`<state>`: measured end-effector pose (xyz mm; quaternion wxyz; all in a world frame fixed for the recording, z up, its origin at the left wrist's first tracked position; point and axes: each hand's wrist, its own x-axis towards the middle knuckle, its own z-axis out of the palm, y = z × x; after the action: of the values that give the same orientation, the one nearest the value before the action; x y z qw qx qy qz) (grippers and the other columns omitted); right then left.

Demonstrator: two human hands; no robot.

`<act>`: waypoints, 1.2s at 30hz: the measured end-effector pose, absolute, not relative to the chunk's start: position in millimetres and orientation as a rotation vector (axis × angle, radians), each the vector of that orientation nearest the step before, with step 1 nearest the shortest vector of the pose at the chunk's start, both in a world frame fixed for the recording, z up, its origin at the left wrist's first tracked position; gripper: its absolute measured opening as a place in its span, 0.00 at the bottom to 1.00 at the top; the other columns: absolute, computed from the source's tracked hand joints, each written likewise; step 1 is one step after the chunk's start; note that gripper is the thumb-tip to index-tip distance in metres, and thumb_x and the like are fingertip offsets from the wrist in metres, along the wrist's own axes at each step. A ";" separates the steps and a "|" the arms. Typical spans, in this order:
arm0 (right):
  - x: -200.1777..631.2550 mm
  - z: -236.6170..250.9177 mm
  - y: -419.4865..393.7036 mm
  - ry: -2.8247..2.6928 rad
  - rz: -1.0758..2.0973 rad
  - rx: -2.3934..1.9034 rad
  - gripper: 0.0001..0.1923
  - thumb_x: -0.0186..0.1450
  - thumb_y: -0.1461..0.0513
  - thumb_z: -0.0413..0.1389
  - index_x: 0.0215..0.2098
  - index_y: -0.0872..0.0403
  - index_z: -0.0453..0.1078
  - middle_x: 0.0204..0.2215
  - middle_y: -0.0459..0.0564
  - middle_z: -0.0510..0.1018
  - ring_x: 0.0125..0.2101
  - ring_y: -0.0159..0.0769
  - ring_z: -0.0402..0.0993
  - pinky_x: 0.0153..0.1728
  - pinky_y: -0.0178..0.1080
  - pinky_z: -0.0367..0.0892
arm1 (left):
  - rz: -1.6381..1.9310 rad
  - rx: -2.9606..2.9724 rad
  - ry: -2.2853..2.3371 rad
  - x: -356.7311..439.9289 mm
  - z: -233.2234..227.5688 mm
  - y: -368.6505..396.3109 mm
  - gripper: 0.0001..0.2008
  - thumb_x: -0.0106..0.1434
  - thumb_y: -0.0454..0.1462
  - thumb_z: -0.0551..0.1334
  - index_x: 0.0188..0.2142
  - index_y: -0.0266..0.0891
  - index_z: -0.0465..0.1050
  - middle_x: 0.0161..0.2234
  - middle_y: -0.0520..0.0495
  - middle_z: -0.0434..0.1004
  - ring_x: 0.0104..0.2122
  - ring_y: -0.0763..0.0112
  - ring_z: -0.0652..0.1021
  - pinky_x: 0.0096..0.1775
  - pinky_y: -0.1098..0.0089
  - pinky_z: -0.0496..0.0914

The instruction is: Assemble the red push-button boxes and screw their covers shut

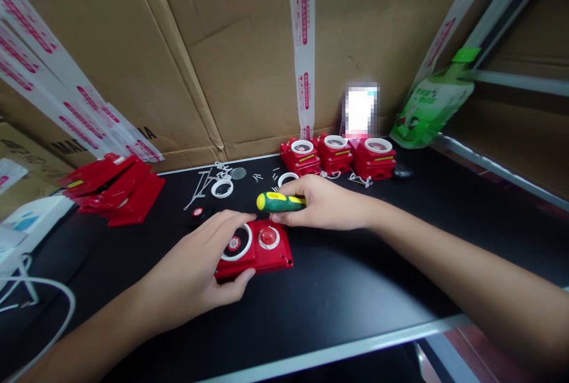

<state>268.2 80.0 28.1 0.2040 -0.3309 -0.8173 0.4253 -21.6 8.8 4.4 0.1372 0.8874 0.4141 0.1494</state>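
A red button box [262, 249] with a white ring and a red round button lies on the black table [355, 288]. My left hand [200, 273] grips its left end, thumb under the front edge and fingers over the top. My right hand [326, 202] rests just behind the box and holds a green and yellow screwdriver [278, 201] by the handle, which points left. The screwdriver's shaft is hidden under my hand.
Three finished red boxes [338, 155] stand in a row at the back. Red covers [118, 187] are piled at the left. White rings [221, 188], screws and wire clips lie behind my hands. A green pouch [431, 104] leans at the right; cardboard walls the back.
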 end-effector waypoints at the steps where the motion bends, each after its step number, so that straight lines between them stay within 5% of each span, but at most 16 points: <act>1: 268.3 28.1 79.9 -2.284 1.198 -0.924 0.12 0.69 0.55 0.65 0.38 0.57 0.81 0.31 0.44 0.77 0.33 0.34 0.70 0.36 0.37 0.63 | 0.430 2.565 1.199 -21.6 4.5 8.4 0.33 0.68 0.41 0.70 0.69 0.46 0.63 0.65 0.39 0.78 0.62 0.47 0.82 0.63 0.50 0.78; 9: 267.9 28.3 80.1 -2.316 1.195 -0.983 0.16 0.70 0.51 0.65 0.37 0.57 0.80 0.29 0.44 0.76 0.31 0.34 0.67 0.34 0.37 0.60 | 0.436 2.566 1.204 -22.2 4.1 7.7 0.33 0.68 0.41 0.70 0.70 0.47 0.63 0.66 0.38 0.77 0.63 0.46 0.81 0.64 0.48 0.78; 25: 266.2 22.4 82.7 -2.262 1.240 -0.993 0.15 0.68 0.52 0.68 0.43 0.56 0.84 0.36 0.47 0.84 0.39 0.39 0.78 0.42 0.38 0.67 | 0.417 2.587 1.196 -23.1 3.9 8.4 0.34 0.69 0.41 0.69 0.70 0.48 0.61 0.66 0.39 0.76 0.64 0.47 0.81 0.64 0.49 0.77; 31: 262.0 21.5 80.0 -2.085 1.189 -1.053 0.23 0.71 0.43 0.64 0.37 0.54 0.74 0.28 0.42 0.73 0.30 0.34 0.67 0.33 0.38 0.60 | 0.435 2.590 1.207 -23.1 4.0 7.3 0.34 0.69 0.41 0.69 0.71 0.49 0.61 0.67 0.40 0.76 0.64 0.47 0.80 0.64 0.50 0.77; 36: 263.2 19.3 80.7 -1.819 0.723 -0.957 0.21 0.77 0.45 0.58 0.36 0.52 0.70 0.32 0.47 0.73 0.35 0.38 0.69 0.39 0.41 0.64 | 0.451 2.617 1.177 -25.1 2.1 7.8 0.34 0.70 0.41 0.69 0.71 0.48 0.61 0.66 0.40 0.76 0.64 0.49 0.81 0.65 0.51 0.77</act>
<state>263.2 80.7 19.3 0.4628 -0.3893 -0.7400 0.2942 -25.1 7.8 2.1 0.1181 0.8947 0.4022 0.1541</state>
